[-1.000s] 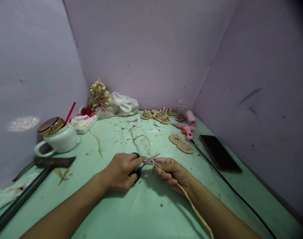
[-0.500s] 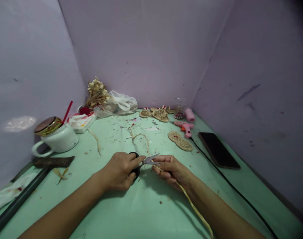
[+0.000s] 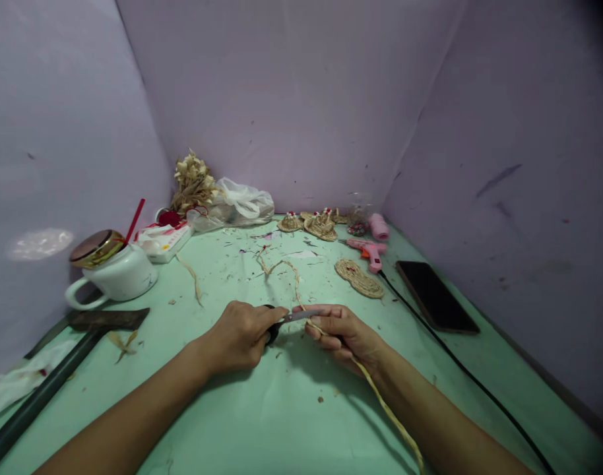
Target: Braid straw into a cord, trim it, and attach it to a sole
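Observation:
My left hand is wrapped round the black handles of a pair of scissors, whose blades point right and lie together across a straw-coloured braided cord. In my right hand the braided cord is pinched between thumb and fingers, close beside the blade tips. One end of the cord curls away over the green table toward the back; the other hangs down past my right wrist toward the front. Whether the blades have severed the cord cannot be made out.
A figure-eight woven piece, a pink glue gun with black cable and a phone lie at right. Small woven hats and a pink spool stand behind. At left are a white mug and a hammer.
The scissor blades, spread apart before, have come together across the cord. My left hand's fingers have closed on the handles; my right hand has hardly moved.

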`<state>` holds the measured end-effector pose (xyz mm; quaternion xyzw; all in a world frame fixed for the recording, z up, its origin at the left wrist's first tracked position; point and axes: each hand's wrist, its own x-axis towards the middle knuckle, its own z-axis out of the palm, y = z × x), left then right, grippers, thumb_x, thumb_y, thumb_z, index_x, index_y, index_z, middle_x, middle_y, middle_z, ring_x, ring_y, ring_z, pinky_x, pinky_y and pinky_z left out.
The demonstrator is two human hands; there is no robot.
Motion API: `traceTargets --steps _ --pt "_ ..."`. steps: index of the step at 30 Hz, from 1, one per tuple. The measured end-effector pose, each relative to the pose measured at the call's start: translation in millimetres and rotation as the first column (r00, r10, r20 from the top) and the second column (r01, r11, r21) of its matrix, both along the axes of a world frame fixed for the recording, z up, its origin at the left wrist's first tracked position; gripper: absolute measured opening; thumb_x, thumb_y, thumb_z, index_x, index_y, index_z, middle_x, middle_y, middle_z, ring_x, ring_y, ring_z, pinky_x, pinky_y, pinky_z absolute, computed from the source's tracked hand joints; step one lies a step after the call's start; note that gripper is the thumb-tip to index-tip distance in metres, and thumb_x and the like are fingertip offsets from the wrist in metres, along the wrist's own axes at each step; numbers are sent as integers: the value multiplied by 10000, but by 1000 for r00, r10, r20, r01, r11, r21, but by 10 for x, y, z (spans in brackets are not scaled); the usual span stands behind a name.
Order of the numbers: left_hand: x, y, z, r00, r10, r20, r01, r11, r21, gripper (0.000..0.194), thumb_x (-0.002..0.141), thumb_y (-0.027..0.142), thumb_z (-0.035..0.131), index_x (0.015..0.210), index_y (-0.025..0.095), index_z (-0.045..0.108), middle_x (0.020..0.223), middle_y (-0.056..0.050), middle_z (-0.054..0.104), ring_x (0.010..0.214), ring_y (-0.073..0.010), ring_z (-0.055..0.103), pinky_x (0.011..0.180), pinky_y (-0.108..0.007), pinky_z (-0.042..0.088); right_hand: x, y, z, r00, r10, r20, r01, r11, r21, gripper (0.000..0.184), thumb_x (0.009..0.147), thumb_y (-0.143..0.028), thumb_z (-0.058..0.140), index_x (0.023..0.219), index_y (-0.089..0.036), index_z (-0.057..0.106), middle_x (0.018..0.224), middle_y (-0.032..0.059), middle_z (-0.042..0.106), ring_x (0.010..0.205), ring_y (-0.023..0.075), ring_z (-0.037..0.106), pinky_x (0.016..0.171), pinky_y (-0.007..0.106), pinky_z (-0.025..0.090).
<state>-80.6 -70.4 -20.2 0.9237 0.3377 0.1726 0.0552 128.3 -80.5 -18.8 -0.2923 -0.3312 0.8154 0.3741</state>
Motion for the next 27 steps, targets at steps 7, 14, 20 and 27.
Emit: traceTargets --steps 7,14,20,27 --pt "7 16 55 929 187 319 -111 964 -242 346 640 90 430 950 150 572 710 6 603 622 -98 517 585 -191 391 10 7 -4 998 42 -35 -43 999 -24 306 619 -153 668 922 -111 653 555 -16 504 329 -23 251 256 101 109" --pt "32 -27 54 981 55 185 -31 990 -134 435 616 121 446 1037 186 535 830 -18 618 719 -139 546 660 -237 404 27 -3 -15 994 55 -97 -57 998 -22 286 629 -157 667 913 -132 641 566 -23 483 335 -25 210 256 93 95" --pt "70 -33 2 996 49 74 -48 999 -4 455 617 163 467 1070 185 510 804 -28 605 666 -161 534 600 -267 380 -1 -13 3 993 82 -88 -84 996 -27 395 646 -186 664 1034 -186 591 543 -53 455 337 -20 170 261 92 85" --pt "70 -17 -41 976 198 92 -196 980 -37 452 645 174 474 1094 212 511 870 -19 628 743 -174 565 654 -282 406 -88 -39 -86 946 -162 282 68 947 314 337 658 -300 656 947 -128 639 562 -28 525 355 14 337 299 140 274"
